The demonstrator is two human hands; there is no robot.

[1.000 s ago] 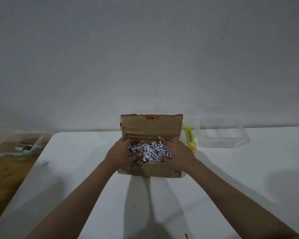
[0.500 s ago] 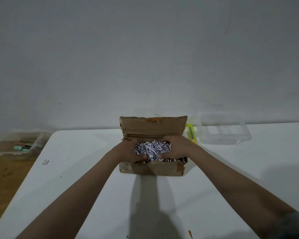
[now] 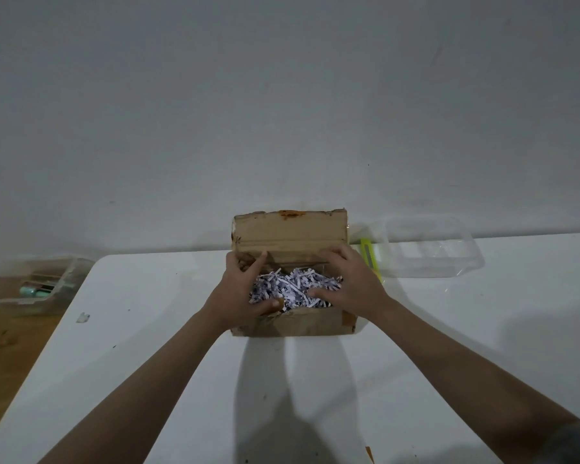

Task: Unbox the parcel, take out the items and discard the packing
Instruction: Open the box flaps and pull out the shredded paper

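At the centre of the frame the cardboard box (image 3: 290, 321) stands open, the left hand (image 3: 240, 294) and right hand (image 3: 347, 284) cupping its shredded paper (image 3: 293, 288) with spread, curled fingers, so items and packing seem still inside.

Plain room, bare grey wall (image 3: 282, 95), white table (image 3: 482, 329), wood floor (image 3: 7, 363)

An open box (image 3: 292, 321) sits at twelve o'clock on the table (image 3: 449, 329) before me, shredded paper (image 3: 295, 288) inside. A cutter (image 3: 370, 259) lies at its two o'clock, a container (image 3: 431, 249) beyond. A bin (image 3: 27, 284) sits at nine o'clock, off the table.
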